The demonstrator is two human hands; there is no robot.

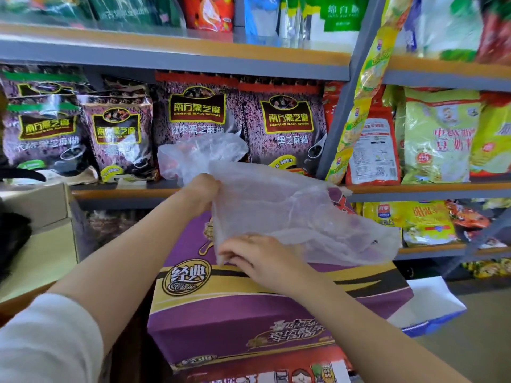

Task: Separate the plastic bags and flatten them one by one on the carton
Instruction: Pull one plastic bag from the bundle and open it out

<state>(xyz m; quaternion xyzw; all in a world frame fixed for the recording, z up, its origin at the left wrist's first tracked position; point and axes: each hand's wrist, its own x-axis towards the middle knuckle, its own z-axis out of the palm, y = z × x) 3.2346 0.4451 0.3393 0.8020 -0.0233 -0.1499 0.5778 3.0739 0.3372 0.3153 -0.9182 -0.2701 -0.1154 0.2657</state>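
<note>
You have one clear plastic bag (298,214) spread in the air just above the purple carton (249,308), and that gap between film and lid is what the coming move turns on. The bag's long axis runs from your hands out toward the carton's far right corner, sagging there until it seems nearly to brush the lid; whether it touches, I cannot tell.

Your hands are apart, both on the bag's near-left edge. Your left hand (200,189) is the farther one, raised above the carton's far side, fingers curled and pinching the bag's upper corner. Your right hand (254,257) is nearer to you and lower, just above the carton's gold band, fingertips pinching the bottom corner of the same edge. As I judge it, the right hand is better placed to pin the film down while the left lowers and sweeps outward.

Beyond the carton, behind your left hand, a second crumpled plastic bag (199,153) bulges up; it looks gathered in that same left hand, though the grip is hidden. It probably still needs separating, and it could drag along when you lay the first one down.

Behind the carton stands a shelf (177,55) packed with sesame-paste packets (287,125). Left of the carton sits a plain cardboard box (36,205); right of it, lower down, lies a white-and-blue sheet (425,308).
</note>
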